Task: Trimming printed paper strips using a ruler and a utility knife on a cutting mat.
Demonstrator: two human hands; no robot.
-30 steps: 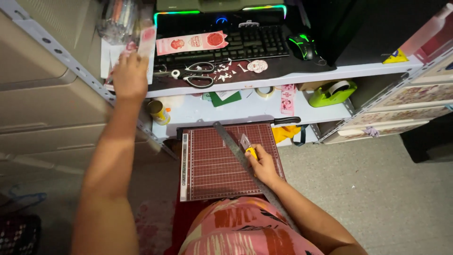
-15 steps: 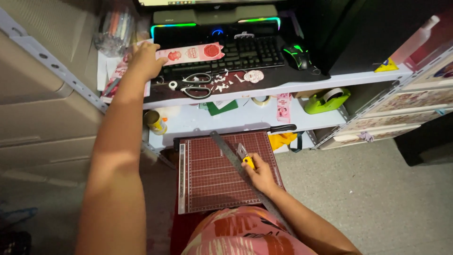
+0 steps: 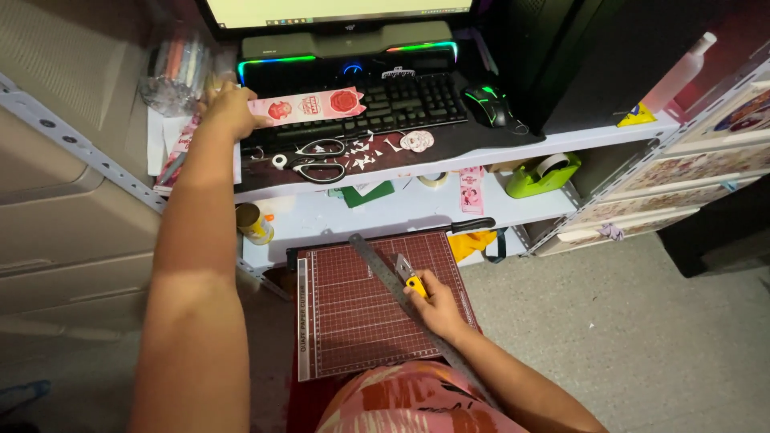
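Left hand (image 3: pixel 228 108) stretched to the upper left of the frame, grip clamped on the left end of a long pink paper strip (image 3: pixel 309 104) printed with red round seals, the strip lying across the top rows of a black keyboard (image 3: pixel 401 104) on the upper shelf (image 3: pixel 561 136). Right hand (image 3: pixel 437 305) low and centre, grip clamped on a yellow utility knife (image 3: pixel 409 277), blade pointing up and left, just beside a long metal ruler (image 3: pixel 385 273) laid slantwise over a dark red gridded cutting mat (image 3: pixel 353 321). Mat resting on the lap, above a patterned pink and red garment (image 3: pixel 409 405) at the bottom edge. On the upper shelf in front of the keyboard: black-handled scissors (image 3: pixel 317 160), small white paper scraps (image 3: pixel 365 152) and a round pink cutout (image 3: pixel 417 140). Right of the keyboard, a black mouse with green light (image 3: pixel 489 104). Behind the keyboard, a bar with a rainbow light strip (image 3: pixel 349 48) under a monitor (image 3: pixel 337 10). Upper left, a clear container of pens (image 3: pixel 172 76), blurred. On the lower shelf (image 3: pixel 401 212): a green tape dispenser (image 3: pixel 541 175) at right, a pink printed strip (image 3: pixel 472 188), a roll of clear tape (image 3: pixel 433 180), a green paper piece (image 3: pixel 365 194), and a yellow glue bottle (image 3: pixel 253 224) at left. Far right, stacked drawers with patterned fronts (image 3: pixel 690 172)
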